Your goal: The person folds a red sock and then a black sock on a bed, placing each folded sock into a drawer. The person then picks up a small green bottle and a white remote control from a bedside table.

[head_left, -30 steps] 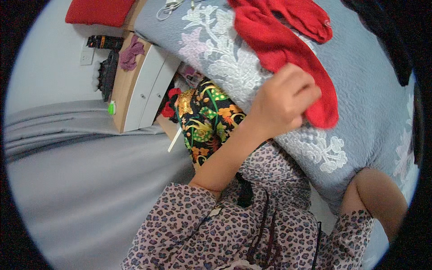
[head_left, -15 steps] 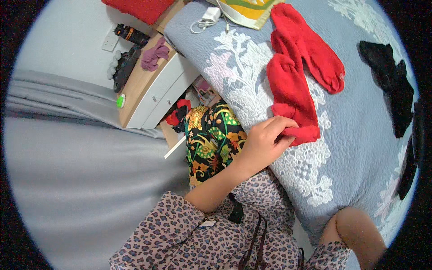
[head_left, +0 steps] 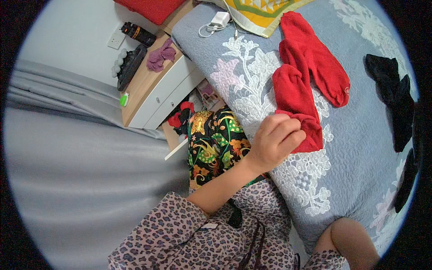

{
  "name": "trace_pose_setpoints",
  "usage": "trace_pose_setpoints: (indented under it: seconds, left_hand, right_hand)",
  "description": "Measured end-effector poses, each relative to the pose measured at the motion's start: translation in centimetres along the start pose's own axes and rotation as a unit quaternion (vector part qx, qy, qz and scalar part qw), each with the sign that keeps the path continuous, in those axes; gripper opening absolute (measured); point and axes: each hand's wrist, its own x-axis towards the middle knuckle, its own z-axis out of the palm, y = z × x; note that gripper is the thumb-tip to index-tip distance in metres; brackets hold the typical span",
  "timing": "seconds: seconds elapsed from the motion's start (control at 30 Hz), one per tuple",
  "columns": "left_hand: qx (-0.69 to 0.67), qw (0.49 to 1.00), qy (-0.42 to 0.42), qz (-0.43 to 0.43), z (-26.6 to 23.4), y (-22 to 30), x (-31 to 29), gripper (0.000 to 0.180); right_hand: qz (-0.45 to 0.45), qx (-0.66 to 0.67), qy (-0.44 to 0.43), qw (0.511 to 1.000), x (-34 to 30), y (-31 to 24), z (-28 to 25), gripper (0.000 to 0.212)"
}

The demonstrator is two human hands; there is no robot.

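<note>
My left hand (head_left: 278, 143) reaches over the bed edge with its fingers curled on the near end of a red sock (head_left: 294, 96). The fingertips are partly hidden behind the knuckles. The sock lies lengthwise on the quilt, folded and wrinkled at the end by my hand. A second red sock (head_left: 330, 81) lies to its right, toe toward the near right, and the two overlap at their far part. My bare right arm (head_left: 350, 238) is bent at the bed's near side; its hand is out of view.
Black socks (head_left: 396, 96) lie at the bed's right. A white charger (head_left: 220, 19) and a yellow-green patterned cloth (head_left: 258, 20) are at the far end. Left stands a bedside cabinet (head_left: 155, 101) bearing a purple cloth (head_left: 160, 55), with an open drawer (head_left: 177, 150) near my legs.
My left hand has curled further over the sock's near end, which now lies flatter and more folded. The whole view has shifted slightly.
</note>
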Motion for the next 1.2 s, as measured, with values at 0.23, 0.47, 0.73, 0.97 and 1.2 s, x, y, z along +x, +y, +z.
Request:
trace_pose_setpoints:
  seconds: [0.23, 0.47, 0.73, 0.97, 1.2]
  left_hand:
    - [-0.058, 0.995, -0.084, -0.02, -0.6, -0.3, -0.4, 0.025]
    - [-0.092, 0.986, -0.129, -0.048, -2.2, 0.3, -0.6, 0.043]
    - [-0.055, 0.989, -0.128, -0.056, -1.4, 0.4, -0.6, 0.034]
    - [-0.107, 0.979, -0.087, -0.149, -0.5, -0.1, -0.7, 0.031]
    - [-0.15, 0.968, -0.032, -0.199, 0.0, -0.5, 0.4, 0.024]
  right_hand:
    - [0.002, 0.005, 0.03, 1.0, -0.1, -0.4, -1.5, 0.016]
    - [0.314, 0.163, 0.252, 0.901, -0.5, 3.5, -3.5, 0.017]
    - [0.508, 0.723, 0.097, 0.459, -3.0, 11.6, 4.9, 0.011]
    - [0.473, 0.764, 0.135, 0.418, -3.5, 11.3, 5.1, 0.013]
    - [0.415, 0.813, 0.135, 0.386, -4.1, 11.7, 5.0, 0.014]
